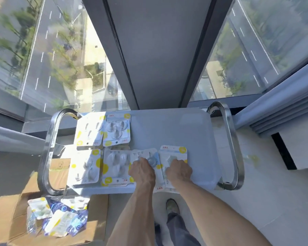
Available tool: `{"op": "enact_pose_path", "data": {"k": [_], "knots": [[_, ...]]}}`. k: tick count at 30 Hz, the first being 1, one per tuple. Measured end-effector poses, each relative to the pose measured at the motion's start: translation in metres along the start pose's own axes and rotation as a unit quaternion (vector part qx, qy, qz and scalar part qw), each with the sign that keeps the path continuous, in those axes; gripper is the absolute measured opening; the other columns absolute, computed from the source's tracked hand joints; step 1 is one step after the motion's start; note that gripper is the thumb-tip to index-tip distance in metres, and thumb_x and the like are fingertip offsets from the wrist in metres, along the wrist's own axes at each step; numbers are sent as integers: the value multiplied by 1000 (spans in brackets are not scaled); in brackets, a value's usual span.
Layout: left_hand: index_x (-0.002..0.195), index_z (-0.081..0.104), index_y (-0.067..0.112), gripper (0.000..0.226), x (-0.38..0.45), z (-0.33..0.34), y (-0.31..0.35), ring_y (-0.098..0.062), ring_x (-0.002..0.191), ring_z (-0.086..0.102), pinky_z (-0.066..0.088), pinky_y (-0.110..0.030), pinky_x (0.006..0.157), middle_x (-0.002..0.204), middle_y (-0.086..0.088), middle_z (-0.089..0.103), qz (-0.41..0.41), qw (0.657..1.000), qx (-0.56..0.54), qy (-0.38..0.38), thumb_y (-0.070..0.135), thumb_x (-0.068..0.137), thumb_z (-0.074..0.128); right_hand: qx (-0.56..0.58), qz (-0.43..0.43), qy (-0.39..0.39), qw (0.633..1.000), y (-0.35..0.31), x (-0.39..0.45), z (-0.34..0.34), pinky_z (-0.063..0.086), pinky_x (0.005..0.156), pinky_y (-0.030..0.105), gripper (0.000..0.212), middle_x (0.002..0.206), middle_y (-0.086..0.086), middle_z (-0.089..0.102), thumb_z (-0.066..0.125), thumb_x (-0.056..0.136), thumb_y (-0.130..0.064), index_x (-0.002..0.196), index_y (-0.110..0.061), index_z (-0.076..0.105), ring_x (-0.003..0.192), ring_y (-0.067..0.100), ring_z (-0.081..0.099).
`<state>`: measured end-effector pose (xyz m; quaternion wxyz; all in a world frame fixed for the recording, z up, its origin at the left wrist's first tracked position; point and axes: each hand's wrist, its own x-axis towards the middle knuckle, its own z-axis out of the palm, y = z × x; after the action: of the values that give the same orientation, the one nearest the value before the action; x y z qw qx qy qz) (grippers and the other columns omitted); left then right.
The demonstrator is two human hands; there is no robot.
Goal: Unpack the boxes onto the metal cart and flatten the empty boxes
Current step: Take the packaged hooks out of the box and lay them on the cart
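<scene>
Both hands down on the metal cart (176,121): left grip (142,170) and right grip (179,170) each curl onto a blister pack (173,153), squaring the row

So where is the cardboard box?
In the head view the cardboard box sits open on the floor at lower left, beside the metal cart, with packets inside.

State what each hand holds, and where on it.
Left hand rests on a blister pack's middle; right hand on another pack's middle. Whether either grips cannot be told.
</scene>
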<state>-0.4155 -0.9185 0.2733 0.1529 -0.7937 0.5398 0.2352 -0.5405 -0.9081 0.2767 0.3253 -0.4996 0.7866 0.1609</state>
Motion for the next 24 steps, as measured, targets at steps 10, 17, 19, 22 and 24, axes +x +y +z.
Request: {"op": "enact_pose_path", "data": {"k": [10,17,19,22,24], "knots": [[120,55,14,26,-35,-20,-62,-28,112,58,49,-36,85,119,-10,60,-8,995,-84,58,18,94,51,-64,-54,11,996,-41,-62,10,50,87,33,31,123,7,62,52,91,-17,121,-15,62,114,26,61],[110,64,13,23,-73,-23,-196,-30,110,64,49,-34,84,115,-10,67,-49,993,-103,14,15,93,49,-86,-108,-23,990,-123,-145,66,50,85,34,32,128,8,59,52,94,-19,124,-13,59,117,27,60],[109,68,14,24,-82,-19,-249,-30,110,65,50,-33,85,115,-10,69,-63,991,-115,7,18,92,51,-96,-121,-25,988,-153,-176,92,50,86,34,32,128,8,60,52,94,-20,124,-13,60,117,27,60],[115,67,14,30,-92,-8,-329,-29,112,62,49,-34,87,119,-8,67,-114,979,-166,22,24,92,50,-97,-129,-16,987,-200,-226,136,50,89,34,31,129,7,61,53,94,-20,123,-14,63,119,26,59],[124,62,10,37,-98,-2,-385,-31,118,57,44,-35,94,127,-13,61,-127,980,-151,15,27,96,44,-107,-145,-21,983,-235,-261,166,49,90,34,32,129,6,61,53,93,-20,123,-16,63,120,26,59]]}}
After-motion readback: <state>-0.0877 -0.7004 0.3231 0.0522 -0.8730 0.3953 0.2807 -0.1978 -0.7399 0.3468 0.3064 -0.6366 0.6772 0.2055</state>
